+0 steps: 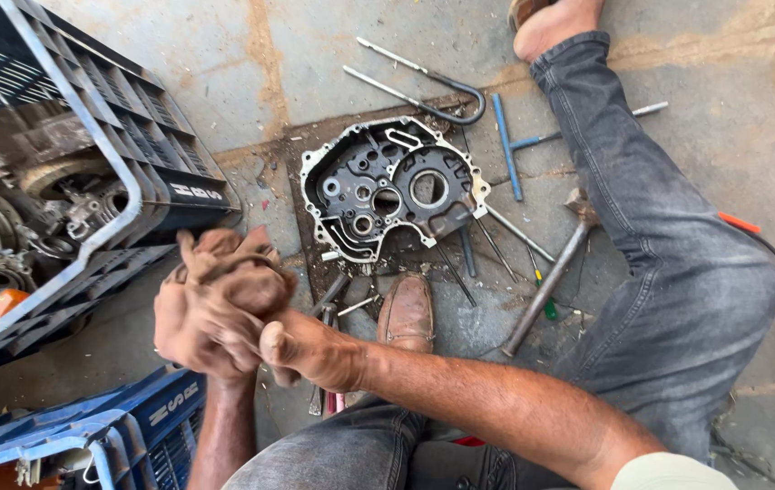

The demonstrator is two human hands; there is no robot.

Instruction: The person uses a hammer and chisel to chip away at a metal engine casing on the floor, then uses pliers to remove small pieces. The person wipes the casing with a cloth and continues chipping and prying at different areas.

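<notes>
Brown rag [224, 281] is clenched in both hands, left [190, 331] and right [308, 349], near the engine casing [389, 189].

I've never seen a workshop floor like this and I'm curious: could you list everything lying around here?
Engine casing: one, grey metal, on the floor at centre.
U-shaped rod: one, steel, above the casing.
T-handle wrench: one, blue, right of the casing.
Hammer: one, metal, by the right leg.
Dark crate: one, navy, left, holding greasy parts.
Blue crate: one, lower left.
Rag: one, brown, clutched in both hands.
Shoe: one, brown, below the casing.
Jeans: grey, right leg stretched out.
Left hand: grips the rag.
Right hand: against the rag.
</notes>
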